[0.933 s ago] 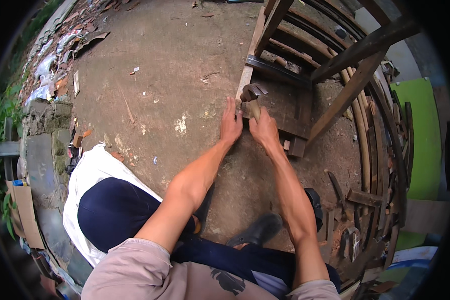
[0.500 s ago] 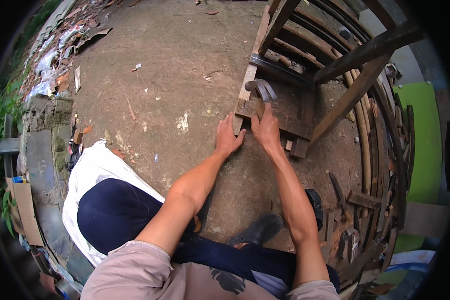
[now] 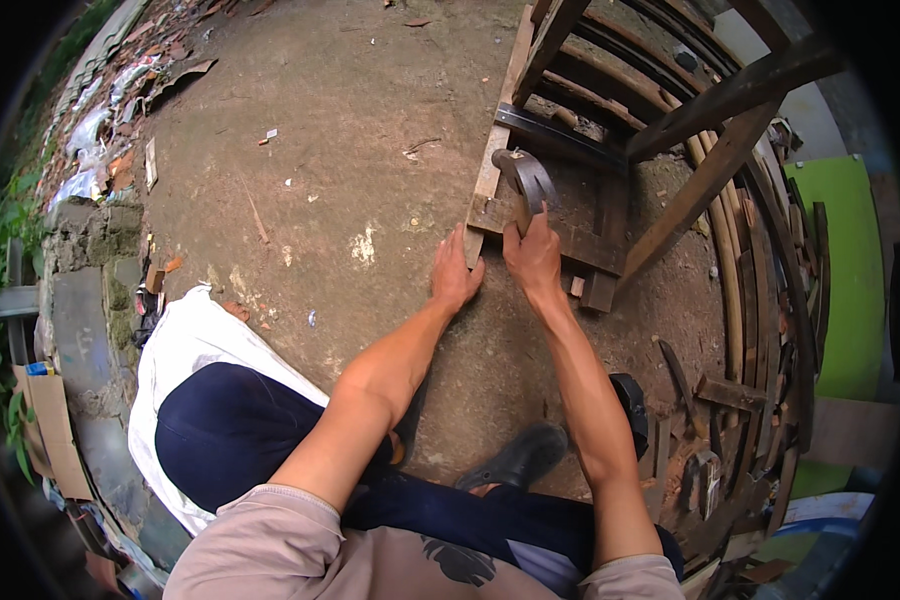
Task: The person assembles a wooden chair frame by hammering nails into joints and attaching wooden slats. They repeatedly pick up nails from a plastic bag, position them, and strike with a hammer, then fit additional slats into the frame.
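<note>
My right hand (image 3: 534, 258) is wrapped round the handle of a claw hammer (image 3: 528, 178). The hammer's metal head is over the joint where a pale wooden strip (image 3: 489, 172) meets a wooden crosspiece (image 3: 489, 213). Just left of it, my left hand (image 3: 455, 272) grips the near end of the strip, with fingers along its left side and the thumb at its end. Both pieces belong to a dark wooden frame (image 3: 595, 255) lying on the ground. No nail can be made out under the hammer.
Diagonal wooden posts (image 3: 695, 200) rise on the right. Stacked planks (image 3: 755, 290) lie beyond them, with a green panel (image 3: 845, 260) behind. A curved tool (image 3: 680, 385) lies near my right forearm. To the left are a white sheet (image 3: 195, 330) and a block wall (image 3: 80, 310).
The hammer head has turned slightly and shifted a little to the right in my right hand. My left hand stays on the strip. The whole view has shifted slightly.
</note>
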Demonstrator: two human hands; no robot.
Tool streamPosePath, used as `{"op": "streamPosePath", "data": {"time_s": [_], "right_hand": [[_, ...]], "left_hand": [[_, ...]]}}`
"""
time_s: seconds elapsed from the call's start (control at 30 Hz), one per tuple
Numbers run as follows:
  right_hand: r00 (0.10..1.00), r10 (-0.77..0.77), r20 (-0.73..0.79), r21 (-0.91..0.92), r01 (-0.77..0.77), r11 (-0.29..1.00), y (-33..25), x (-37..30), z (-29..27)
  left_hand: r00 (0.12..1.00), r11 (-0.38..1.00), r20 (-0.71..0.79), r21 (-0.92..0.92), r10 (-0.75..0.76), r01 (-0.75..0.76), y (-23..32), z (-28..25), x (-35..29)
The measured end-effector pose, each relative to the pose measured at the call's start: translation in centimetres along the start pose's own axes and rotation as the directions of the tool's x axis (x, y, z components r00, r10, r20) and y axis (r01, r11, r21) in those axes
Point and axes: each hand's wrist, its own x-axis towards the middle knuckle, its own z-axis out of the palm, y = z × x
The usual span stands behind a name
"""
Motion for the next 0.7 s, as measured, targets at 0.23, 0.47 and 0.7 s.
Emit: {"op": "streamPosePath", "data": {"time_s": [0.23,0.47,0.7], "right_hand": [[0.991,0.111,0.074,-0.056,-0.107,0.993,-1.4,1.2,-3.0],[0.939,-0.218,-0.265,0.110,0.254,0.961,-2.5,1.5,-1.8],[0.974,0.144,0.173,-0.148,-0.119,0.982,2.9,0.5,-0.9]], "left_hand": [[0.990,0.995,0.105,-0.020,-0.095,0.098,0.6,-0.9,0.0],[0.986,0.993,0.119,-0.027,-0.113,0.117,0.1,-0.9,0.1],[0.992,0.994,0.111,-0.086,-0.061,0.071,-0.5,-0.4,-0.1]]}}
